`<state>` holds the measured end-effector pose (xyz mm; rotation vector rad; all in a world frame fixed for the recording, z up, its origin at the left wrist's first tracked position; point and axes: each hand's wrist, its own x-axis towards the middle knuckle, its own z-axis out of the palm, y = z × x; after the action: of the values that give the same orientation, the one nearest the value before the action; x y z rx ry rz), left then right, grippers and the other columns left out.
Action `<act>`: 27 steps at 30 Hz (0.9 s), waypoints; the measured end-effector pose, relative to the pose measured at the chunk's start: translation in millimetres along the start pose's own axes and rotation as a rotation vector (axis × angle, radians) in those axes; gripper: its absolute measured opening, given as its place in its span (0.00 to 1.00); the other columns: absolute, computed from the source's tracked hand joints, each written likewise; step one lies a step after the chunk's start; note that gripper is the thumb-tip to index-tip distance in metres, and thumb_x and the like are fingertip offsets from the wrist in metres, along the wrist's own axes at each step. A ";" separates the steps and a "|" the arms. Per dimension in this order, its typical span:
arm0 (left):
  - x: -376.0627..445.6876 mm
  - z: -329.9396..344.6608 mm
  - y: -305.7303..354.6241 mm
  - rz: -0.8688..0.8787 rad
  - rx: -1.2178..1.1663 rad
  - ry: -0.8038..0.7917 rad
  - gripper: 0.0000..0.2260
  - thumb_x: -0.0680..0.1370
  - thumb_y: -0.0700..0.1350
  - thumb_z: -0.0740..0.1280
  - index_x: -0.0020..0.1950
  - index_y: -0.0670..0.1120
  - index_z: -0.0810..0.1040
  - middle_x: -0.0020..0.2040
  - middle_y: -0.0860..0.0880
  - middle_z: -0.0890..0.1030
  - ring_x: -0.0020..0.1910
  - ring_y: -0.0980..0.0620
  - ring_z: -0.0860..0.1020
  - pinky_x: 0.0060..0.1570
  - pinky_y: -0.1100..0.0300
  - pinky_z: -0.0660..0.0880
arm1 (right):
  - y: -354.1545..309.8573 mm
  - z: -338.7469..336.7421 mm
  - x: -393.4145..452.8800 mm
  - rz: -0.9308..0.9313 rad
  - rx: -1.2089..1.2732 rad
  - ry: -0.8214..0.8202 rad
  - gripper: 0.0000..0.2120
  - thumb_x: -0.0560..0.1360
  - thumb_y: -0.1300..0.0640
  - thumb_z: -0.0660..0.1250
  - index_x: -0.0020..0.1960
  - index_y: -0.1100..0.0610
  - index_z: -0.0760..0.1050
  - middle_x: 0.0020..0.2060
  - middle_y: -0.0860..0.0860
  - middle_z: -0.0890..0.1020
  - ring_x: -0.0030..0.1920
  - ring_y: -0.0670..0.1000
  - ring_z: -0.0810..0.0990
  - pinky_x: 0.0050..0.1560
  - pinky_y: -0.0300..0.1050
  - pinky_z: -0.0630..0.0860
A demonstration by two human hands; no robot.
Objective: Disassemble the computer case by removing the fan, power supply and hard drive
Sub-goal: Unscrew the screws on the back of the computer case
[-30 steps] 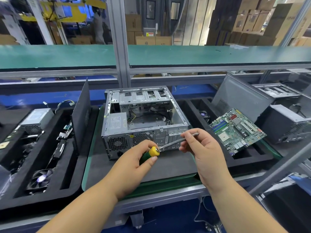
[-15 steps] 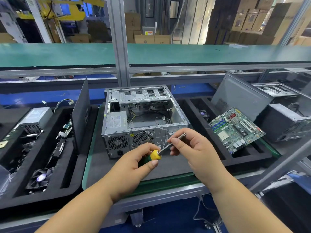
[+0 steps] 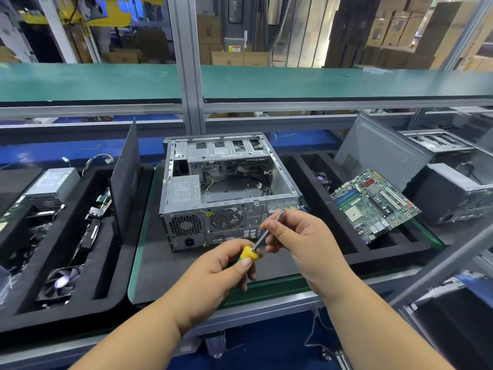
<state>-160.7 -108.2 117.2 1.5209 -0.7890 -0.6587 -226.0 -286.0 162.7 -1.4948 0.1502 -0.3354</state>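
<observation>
An open grey computer case (image 3: 229, 193) lies on its side on the dark mat, rear panel toward me. Inside at the left sits the power supply (image 3: 184, 192), and a round fan grille (image 3: 226, 217) shows on the rear panel. In front of the case my left hand (image 3: 213, 273) grips the yellow and green handle of a screwdriver (image 3: 249, 253). My right hand (image 3: 301, 244) pinches the metal shaft near its tip. The tool points up and to the right, clear of the case.
A black foam tray (image 3: 32, 313) at the left holds a loose power supply (image 3: 52, 188), a fan (image 3: 60, 284) and an upright side panel (image 3: 125, 177). At the right, a green motherboard (image 3: 373, 206) leans in another tray beside further cases (image 3: 453, 193).
My right hand slid down the screwdriver shaft toward the handle, and the tool tilted more upright. Both hands drew slightly closer together in front of the case.
</observation>
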 end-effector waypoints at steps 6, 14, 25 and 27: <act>1.1 0.6 -6.5 -0.034 -0.046 -0.026 0.11 0.78 0.52 0.64 0.58 0.53 0.79 0.42 0.50 0.80 0.39 0.53 0.75 0.43 0.61 0.73 | 3.5 -3.6 -2.2 0.076 -0.046 0.004 0.04 0.77 0.65 0.68 0.45 0.65 0.80 0.29 0.53 0.81 0.31 0.49 0.80 0.35 0.39 0.79; 0.7 7.3 -11.5 -0.050 -0.039 0.005 0.10 0.78 0.47 0.64 0.58 0.51 0.79 0.42 0.50 0.80 0.40 0.53 0.75 0.45 0.60 0.74 | 12.1 -1.3 -6.3 0.078 -0.074 0.031 0.06 0.79 0.65 0.66 0.45 0.65 0.79 0.27 0.53 0.79 0.30 0.48 0.78 0.34 0.39 0.78; 14.9 7.0 -17.5 -0.131 -0.050 0.109 0.03 0.81 0.43 0.64 0.54 0.47 0.74 0.48 0.48 0.85 0.51 0.52 0.82 0.47 0.64 0.75 | 48.4 -1.5 -16.9 0.213 -0.260 0.003 0.10 0.79 0.43 0.63 0.60 0.39 0.73 0.50 0.45 0.81 0.52 0.44 0.80 0.56 0.41 0.75; 17.0 4.8 -19.7 -0.122 -0.071 0.091 0.05 0.81 0.43 0.64 0.55 0.44 0.73 0.50 0.48 0.84 0.52 0.51 0.81 0.52 0.59 0.74 | 58.2 0.1 -24.3 0.268 -0.245 -0.072 0.20 0.71 0.38 0.66 0.62 0.37 0.71 0.53 0.46 0.79 0.56 0.45 0.79 0.60 0.45 0.75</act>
<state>-152.2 -124.1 97.8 1.5321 -0.6015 -0.6947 -241.6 -276.1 102.5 -1.7021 0.3409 -0.0474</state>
